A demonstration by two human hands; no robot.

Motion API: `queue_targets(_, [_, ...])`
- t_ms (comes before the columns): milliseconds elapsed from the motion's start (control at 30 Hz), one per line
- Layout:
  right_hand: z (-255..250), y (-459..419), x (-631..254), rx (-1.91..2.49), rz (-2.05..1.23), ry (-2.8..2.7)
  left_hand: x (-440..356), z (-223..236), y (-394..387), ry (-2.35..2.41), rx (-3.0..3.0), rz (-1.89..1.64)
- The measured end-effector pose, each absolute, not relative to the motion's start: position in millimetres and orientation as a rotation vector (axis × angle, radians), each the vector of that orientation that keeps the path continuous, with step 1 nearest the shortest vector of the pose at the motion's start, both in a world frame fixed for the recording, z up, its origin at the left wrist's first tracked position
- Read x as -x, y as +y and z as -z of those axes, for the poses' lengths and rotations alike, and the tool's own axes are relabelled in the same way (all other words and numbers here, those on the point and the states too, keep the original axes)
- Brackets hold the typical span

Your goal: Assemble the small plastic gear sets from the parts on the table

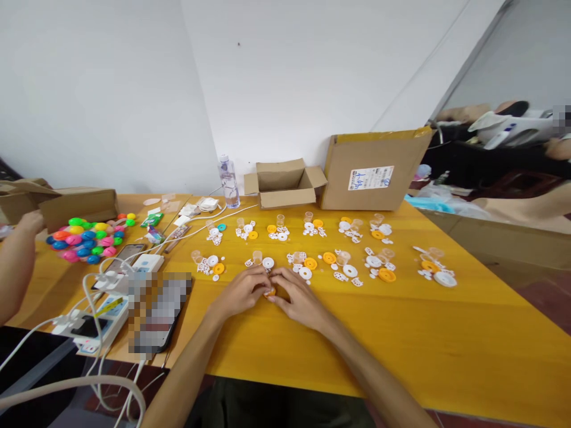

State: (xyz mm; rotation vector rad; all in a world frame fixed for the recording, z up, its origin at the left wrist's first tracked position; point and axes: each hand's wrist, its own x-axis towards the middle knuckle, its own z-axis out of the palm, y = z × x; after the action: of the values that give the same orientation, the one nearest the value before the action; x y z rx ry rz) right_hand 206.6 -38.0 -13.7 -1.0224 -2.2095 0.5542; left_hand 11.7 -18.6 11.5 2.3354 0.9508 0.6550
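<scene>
Both my hands meet above the middle of the wooden table (285,345). My left hand (244,290) and my right hand (298,296) pinch a small orange round plastic part (269,292) between their fingertips. Most of that part is hidden by the fingers. Just beyond my fingertips lie a white plastic disc (268,263) and a clear plastic cup (257,257). To the right of these sits a group with an orange disc (310,263), a white disc (305,273) and small white perforated pieces. Similar groups stand in two rows across the table.
At the back are an open cardboard box (288,196), a large carton (375,172) and a water bottle (229,183). Left of me lie colourful plastic balls (89,241), a power strip (111,315) with cables, and a phone (163,312). Another person's arm (18,261) reaches in at left.
</scene>
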Motion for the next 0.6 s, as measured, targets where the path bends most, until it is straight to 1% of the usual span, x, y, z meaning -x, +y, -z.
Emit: queue_targets(600, [16.0,-36.9,-207.4,1.016,-0.621,-2.193,-10.9,-10.1,-17.3,0.929,-2.360,-0.649])
